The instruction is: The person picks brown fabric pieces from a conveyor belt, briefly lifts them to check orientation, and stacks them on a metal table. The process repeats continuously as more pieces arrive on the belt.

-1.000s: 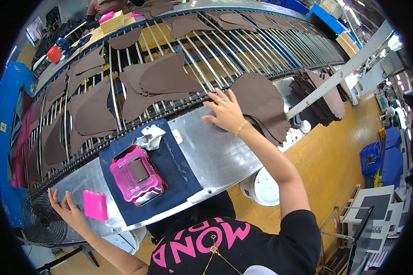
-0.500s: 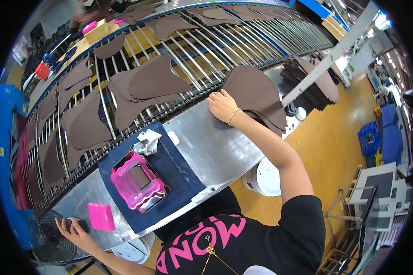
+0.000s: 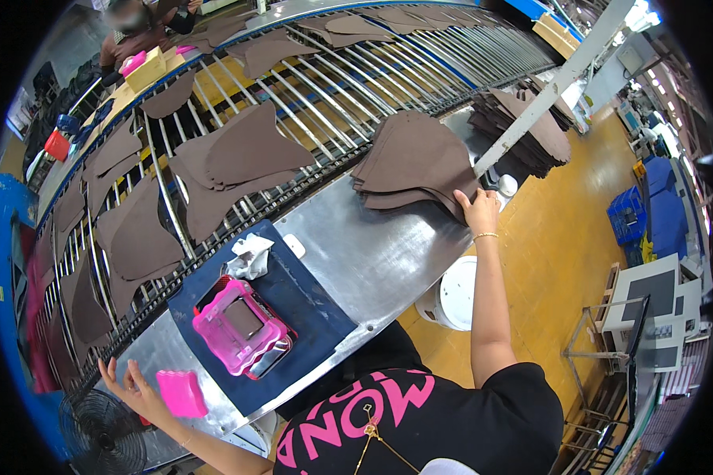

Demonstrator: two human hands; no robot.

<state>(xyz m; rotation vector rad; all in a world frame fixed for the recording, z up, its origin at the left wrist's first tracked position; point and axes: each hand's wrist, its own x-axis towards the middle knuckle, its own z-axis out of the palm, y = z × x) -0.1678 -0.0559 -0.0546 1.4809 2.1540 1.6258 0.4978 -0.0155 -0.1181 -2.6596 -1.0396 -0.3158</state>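
Note:
My right hand (image 3: 480, 212) is at the right corner of a stack of brown cut pieces (image 3: 420, 158) on the metal table, its thumb lying on the pieces and its fingers curled at their edge. The pieces look like flat leather or similar sheet, rounded at one end. At the lower left, my left hand (image 3: 131, 392) is raised with its fingers apart and holds nothing. Beside it lies a pink flat case (image 3: 181, 393) with wavy edges. An open pink plastic box (image 3: 242, 326) stands on a dark blue mat (image 3: 309, 309) between my hands.
Beyond the metal table (image 3: 348, 245) runs a roller conveyor (image 3: 325, 119) bearing more brown pieces. A black round fan (image 3: 103, 434) stands at the lower left. A slanted metal post (image 3: 547, 95) rises past another brown stack (image 3: 531, 138). Below the table edge is a white bucket (image 3: 456, 294).
My right hand has moved from the stack's left side to its right corner. My left hand has lifted off the area by the fan, fingers spread. The view has shifted slightly.

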